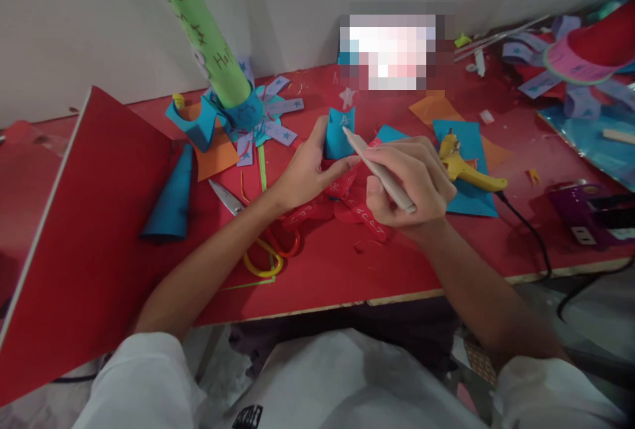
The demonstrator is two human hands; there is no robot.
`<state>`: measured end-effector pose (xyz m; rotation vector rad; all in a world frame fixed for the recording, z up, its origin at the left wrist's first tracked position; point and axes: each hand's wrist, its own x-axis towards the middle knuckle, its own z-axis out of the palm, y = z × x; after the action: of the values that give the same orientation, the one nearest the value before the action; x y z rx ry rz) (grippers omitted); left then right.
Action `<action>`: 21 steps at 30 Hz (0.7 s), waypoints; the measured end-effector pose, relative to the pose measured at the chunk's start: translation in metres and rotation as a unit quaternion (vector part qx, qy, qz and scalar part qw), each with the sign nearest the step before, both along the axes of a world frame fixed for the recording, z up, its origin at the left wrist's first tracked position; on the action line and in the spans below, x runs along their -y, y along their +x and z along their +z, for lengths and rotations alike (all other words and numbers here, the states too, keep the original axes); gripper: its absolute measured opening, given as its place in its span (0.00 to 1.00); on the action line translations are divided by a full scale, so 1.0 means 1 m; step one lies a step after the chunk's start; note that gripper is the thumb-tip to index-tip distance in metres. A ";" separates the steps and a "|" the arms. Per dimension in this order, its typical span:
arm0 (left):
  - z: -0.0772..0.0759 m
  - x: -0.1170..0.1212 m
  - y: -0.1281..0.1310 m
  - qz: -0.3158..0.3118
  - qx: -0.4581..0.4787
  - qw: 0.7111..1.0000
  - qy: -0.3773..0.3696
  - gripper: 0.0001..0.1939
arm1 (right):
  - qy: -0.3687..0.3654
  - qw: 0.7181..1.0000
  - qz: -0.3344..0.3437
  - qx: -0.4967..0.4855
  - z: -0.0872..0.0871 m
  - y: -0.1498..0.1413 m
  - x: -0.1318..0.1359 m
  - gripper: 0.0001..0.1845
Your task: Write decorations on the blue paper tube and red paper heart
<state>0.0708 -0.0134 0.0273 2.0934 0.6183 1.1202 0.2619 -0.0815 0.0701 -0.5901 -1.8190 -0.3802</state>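
My left hand (317, 168) is closed round the side of a small blue paper tube (339, 141), steadying it upright on a red paper base with lettered strips (364, 214). White lettering shows near the top of the tube. Held like a pencil in my right hand (411, 181) is a pale marker pen (381, 171), its tip at the blue paper beside the letters. A pair of scissors (262, 257) with yellow and red handles lies by my left forearm, blades partly open.
A green paper tube (213, 39) in a blue collar stands back left, near a blue paper cone (171, 201). On the right, a yellow glue gun (469, 168) with a black cord lies on blue paper (476, 201). A red board (84, 231) stands upright at left.
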 end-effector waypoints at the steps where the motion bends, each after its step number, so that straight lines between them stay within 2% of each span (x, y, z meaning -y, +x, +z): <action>1: 0.000 0.000 0.000 0.000 0.000 1.000 -0.002 0.25 | 0.001 1.000 -0.001 0.001 0.000 0.000 0.000 0.10; 11: 0.001 0.001 0.001 -0.012 0.006 0.999 -0.037 0.27 | 0.009 1.000 -0.011 0.004 -0.001 -0.002 -0.004 0.10; 17: 0.002 0.001 0.001 -0.014 0.003 0.999 -0.033 0.28 | 0.025 1.000 0.007 -0.011 0.000 -0.004 -0.004 0.09; 21: -0.001 0.000 0.000 0.000 -0.009 1.000 -0.023 0.29 | 0.010 1.000 -0.023 0.000 0.001 -0.003 -0.003 0.10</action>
<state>0.0711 -0.0133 0.0261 2.0650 0.6475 1.0794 0.2591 -0.0786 0.0713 -0.6196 -1.8016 -0.4297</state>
